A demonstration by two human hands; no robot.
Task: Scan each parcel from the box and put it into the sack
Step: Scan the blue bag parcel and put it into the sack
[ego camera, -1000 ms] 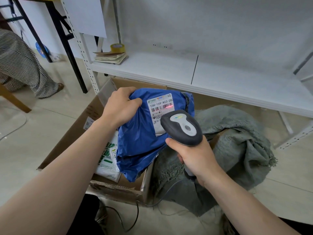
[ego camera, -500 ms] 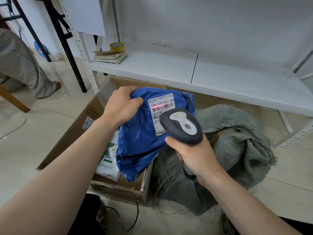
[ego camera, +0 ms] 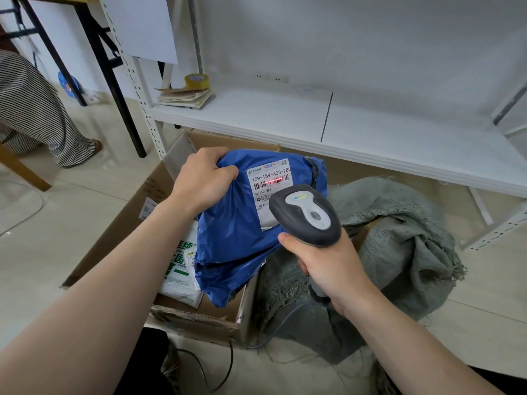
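From the head camera, the left hand (ego camera: 201, 181) is clenched on the upper left corner of a blue parcel (ego camera: 236, 238), fingers curled over its crumpled edge, holding it up above the open cardboard box (ego camera: 119, 232). The parcel hangs tilted, its lower end dipping towards the box's near right corner. A white shipping label (ego camera: 269, 189) sits on the parcel's upper face, and a red scan line (ego camera: 273, 181) falls across the barcode on it.

The right hand (ego camera: 333, 269) is wrapped tight round the handle of a dark grey barcode scanner (ego camera: 306, 215), thumb lying along its left side, with the scanner head pointing up and away at the label and just covering the label's lower right corner. A cable (ego camera: 273, 334) runs from below the handle down to the floor.

Inside the box, under the blue parcel, lies a white parcel with green print (ego camera: 181, 277). Just right of the box sits the grey-green woven sack (ego camera: 399, 252), slumped on the floor with its mouth folded open.

Farther back, a white shelf (ego camera: 370, 126) spans the scene; at its left end a roll of yellow tape (ego camera: 196, 81) sits by a stack of papers (ego camera: 185, 97). At far left, striped fabric (ego camera: 31, 109) hangs beside a wooden leg
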